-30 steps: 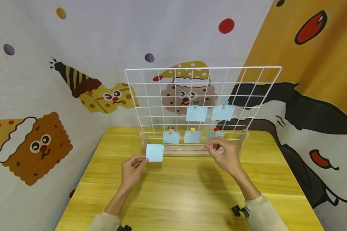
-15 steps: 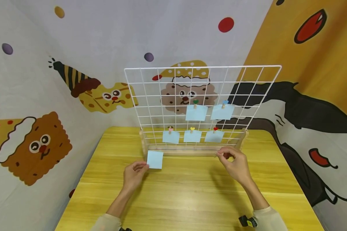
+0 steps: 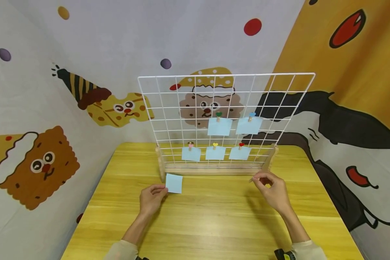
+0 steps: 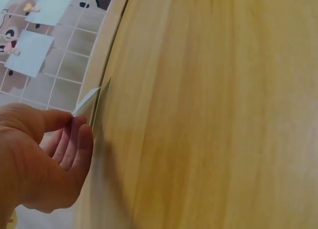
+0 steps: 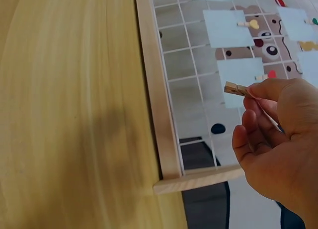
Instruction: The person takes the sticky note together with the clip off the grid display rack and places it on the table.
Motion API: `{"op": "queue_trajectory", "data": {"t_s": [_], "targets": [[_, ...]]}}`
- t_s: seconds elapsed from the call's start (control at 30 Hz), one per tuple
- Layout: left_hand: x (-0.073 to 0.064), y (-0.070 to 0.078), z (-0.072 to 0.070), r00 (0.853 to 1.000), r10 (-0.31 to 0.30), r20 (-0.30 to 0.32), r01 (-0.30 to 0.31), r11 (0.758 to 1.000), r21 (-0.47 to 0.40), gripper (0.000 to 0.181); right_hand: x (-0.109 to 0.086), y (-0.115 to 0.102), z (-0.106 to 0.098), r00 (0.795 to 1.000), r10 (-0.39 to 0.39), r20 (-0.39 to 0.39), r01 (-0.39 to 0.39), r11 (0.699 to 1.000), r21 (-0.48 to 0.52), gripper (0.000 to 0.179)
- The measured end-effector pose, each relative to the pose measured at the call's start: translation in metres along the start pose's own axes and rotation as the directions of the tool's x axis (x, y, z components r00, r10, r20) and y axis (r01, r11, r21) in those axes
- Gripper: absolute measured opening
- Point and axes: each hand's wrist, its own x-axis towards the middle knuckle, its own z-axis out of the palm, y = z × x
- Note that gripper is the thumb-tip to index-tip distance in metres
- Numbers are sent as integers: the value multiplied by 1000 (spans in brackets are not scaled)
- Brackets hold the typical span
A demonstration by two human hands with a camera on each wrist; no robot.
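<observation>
My left hand (image 3: 151,199) pinches the lower left edge of a light blue square paper note (image 3: 174,183), held in front of the rack's left foot. In the left wrist view the note appears almost edge-on. Between thumb and index finger, my right hand (image 3: 274,191) holds a small wooden clothespin (image 5: 235,89), whose tip points away from the fingers. This hand is in front of the rack's right foot. Behind both hands stands a white wire grid (image 3: 226,74). Clipped to it are several blue notes, including an upper one (image 3: 220,128) under a green heart clothespin (image 3: 219,114).
A wooden base (image 3: 214,171) carries the grid near the back of the wooden table (image 3: 195,224). Close behind the table hangs a white cloth (image 3: 117,36) printed with cartoon figures. Two notes hang in the grid's upper row and three in the lower.
My right hand has moved right and nearer me, uncovering the lower right note with its red heart clothespin. My left hand has come slightly nearer, lowering its note toward the table.
</observation>
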Motion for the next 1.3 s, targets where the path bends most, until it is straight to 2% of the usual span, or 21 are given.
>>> {"op": "queue_trajectory", "data": {"t_s": [0.3, 0.47, 0.6, 0.7, 0.9, 1.17, 1.3], "targets": [[-1, 0, 1, 999, 19, -34, -17, 998, 57, 15, -5, 19, -8, 999, 51, 17, -51, 998, -42, 5], [2, -8, 0, 997, 54, -60, -44, 986, 158, 10, -7, 28, -14, 994, 108, 12, -107, 990, -92, 3], [1, -11, 0, 994, 85, -71, -69, 977, 200, 11, -8, 38, -20, 988, 153, 14, -150, 982, -117, 3], [-2, -6, 0, 994, 79, -72, -62, 974, 218, 14, -8, 45, -23, 985, 173, 22, -169, 977, -130, 6], [-3, -5, 0, 995, 73, -71, -54, 970, 235, 12, -9, 55, -25, 973, 221, 62, -207, 963, -173, 8], [0, -7, 0, 995, 72, -69, -54, 972, 227, 12, -11, 62, -12, 968, 179, 174, -145, 970, -194, 4], [-1, -7, 1, 996, 65, -68, -48, 972, 231, 12, -10, 64, -4, 958, 169, 232, -126, 974, -190, 5]]}}
